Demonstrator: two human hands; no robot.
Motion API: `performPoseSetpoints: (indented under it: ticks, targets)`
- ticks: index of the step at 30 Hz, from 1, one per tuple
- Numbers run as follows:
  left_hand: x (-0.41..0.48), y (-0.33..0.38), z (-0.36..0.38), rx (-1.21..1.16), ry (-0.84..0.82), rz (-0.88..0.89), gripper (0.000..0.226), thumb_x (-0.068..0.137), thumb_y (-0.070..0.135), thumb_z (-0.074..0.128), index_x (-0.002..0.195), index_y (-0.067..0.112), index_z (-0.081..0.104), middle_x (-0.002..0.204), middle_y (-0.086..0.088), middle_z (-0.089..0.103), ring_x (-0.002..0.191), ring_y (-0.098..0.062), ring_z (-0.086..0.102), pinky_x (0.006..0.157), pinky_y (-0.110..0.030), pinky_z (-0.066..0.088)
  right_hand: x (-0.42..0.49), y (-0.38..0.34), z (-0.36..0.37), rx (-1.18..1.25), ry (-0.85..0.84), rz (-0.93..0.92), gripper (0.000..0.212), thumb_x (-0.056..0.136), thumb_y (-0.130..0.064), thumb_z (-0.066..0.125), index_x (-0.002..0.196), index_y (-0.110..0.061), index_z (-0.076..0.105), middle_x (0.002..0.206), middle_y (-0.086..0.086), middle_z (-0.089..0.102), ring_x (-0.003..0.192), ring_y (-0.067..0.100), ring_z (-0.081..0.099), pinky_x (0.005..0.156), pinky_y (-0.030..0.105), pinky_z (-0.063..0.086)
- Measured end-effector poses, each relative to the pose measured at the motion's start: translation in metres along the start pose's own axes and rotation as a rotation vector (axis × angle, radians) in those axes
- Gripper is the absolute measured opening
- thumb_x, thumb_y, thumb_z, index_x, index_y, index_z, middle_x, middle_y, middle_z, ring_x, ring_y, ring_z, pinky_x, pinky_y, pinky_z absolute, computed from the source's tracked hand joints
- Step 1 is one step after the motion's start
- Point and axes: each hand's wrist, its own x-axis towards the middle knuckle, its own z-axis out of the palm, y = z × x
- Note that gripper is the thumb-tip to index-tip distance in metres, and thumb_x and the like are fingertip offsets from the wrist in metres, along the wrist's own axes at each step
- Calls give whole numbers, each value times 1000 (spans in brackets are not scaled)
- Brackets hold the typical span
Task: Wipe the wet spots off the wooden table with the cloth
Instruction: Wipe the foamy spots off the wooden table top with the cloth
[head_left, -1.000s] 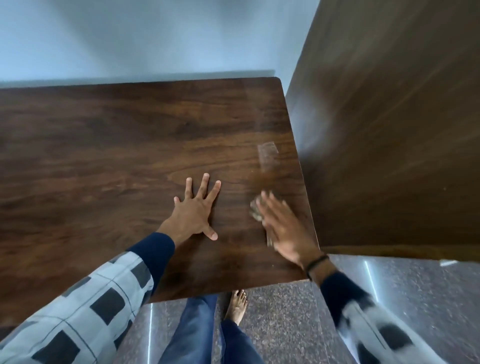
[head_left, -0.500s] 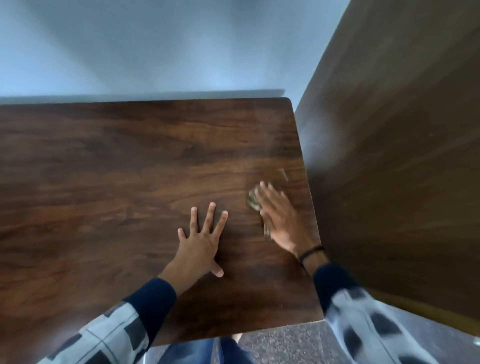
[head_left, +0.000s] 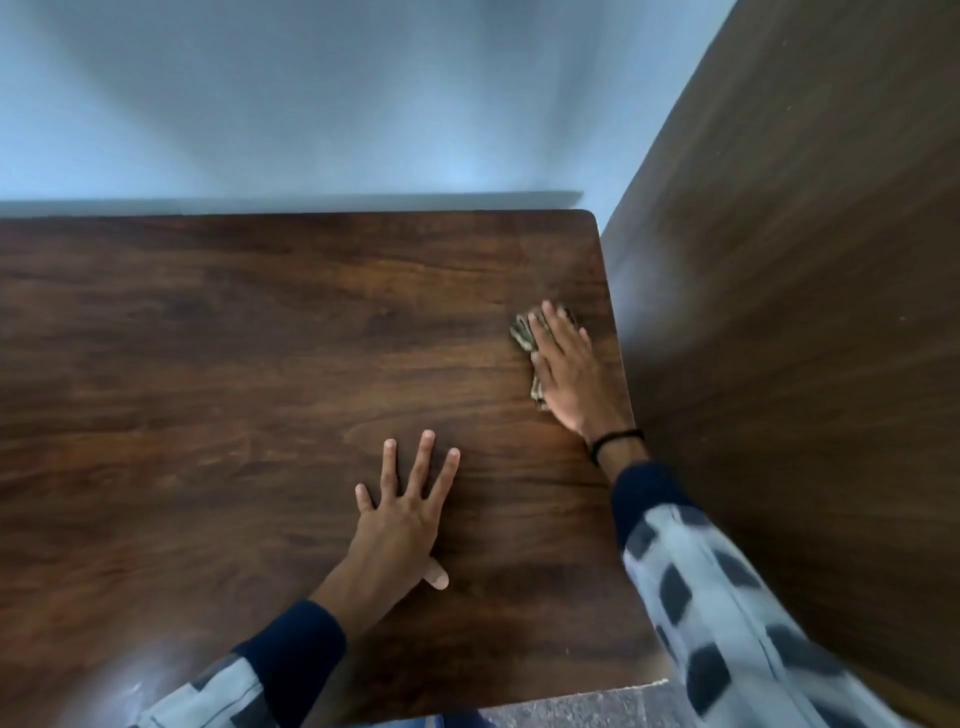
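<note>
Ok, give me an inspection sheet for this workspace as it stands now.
Surface: dark wooden table, no wet spot visible.
Job's things: patterned cloth near the table's right edge, under the right hand.
Clutter: nothing seen.
Hands: right hand pressing flat on the cloth, fingers straight; left hand flat on the bare table, fingers spread.
Cables: nothing seen; a black band on the right wrist.
Surroundings: pale wall behind, brown wooden panel to the right, speckled floor below.

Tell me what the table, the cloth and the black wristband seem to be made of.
Table: dark brown wood or wood-look laminate, smooth with a soft sheen; grain streaks run along it. Cloth: soft fabric, crumpled, tan-and-dark pattern. Wristband: thin black cord or elastic, matt; too small to tell which.
</note>
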Motion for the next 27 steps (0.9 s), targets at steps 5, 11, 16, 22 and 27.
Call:
performPoseSetpoints:
  ticks: [5, 11, 16, 22, 27]
  targets:
    - [5, 0, -1, -17, -48, -4, 150, 66, 49, 86, 142, 32, -42, 140, -1, -60, 129, -42, -45, 114, -71, 11, -113, -7, 25, 74, -48, -127, 51, 109, -21, 37, 160, -19, 30, 170, 2, 20, 157, 20, 18, 125, 45, 21]
    - [1, 3, -5, 1, -31, -2, 147, 67, 53, 83, 144, 28, -40, 144, -3, -56, 132, -44, -42, 115, -70, 15, -19, 5, 9, 22, -76, -174, 51, 110, -26, 31, 160, -18, 29, 169, 4, 21, 157, 21, 15, 127, 44, 16]
    - [-1, 4, -7, 0, -45, -12, 145, 69, 55, 81, 144, 28, -41, 145, -4, -55, 136, -45, -40, 116, -69, 13, 114, 5, -13, 17, -45, 25, 53, 110, -21, 36, 161, -15, 22, 171, 5, 12, 158, 23, 9, 127, 49, 11]
    - [2, 6, -2, -12, -19, -28, 149, 65, 53, 84, 140, 30, -43, 144, 0, -56, 133, -43, -44, 113, -71, 13, 47, -10, 3, 67, -31, 4, 54, 111, -22, 36, 162, -20, 20, 171, -1, 8, 158, 17, 2, 127, 40, 7]
    - [3, 7, 1, -15, -13, -41, 152, 64, 50, 85, 139, 30, -45, 139, 1, -60, 128, -43, -48, 112, -73, 13, 50, -2, 5, 21, -58, -57, 53, 111, -23, 37, 161, -19, 23, 170, -1, 11, 157, 17, 7, 126, 37, 8]
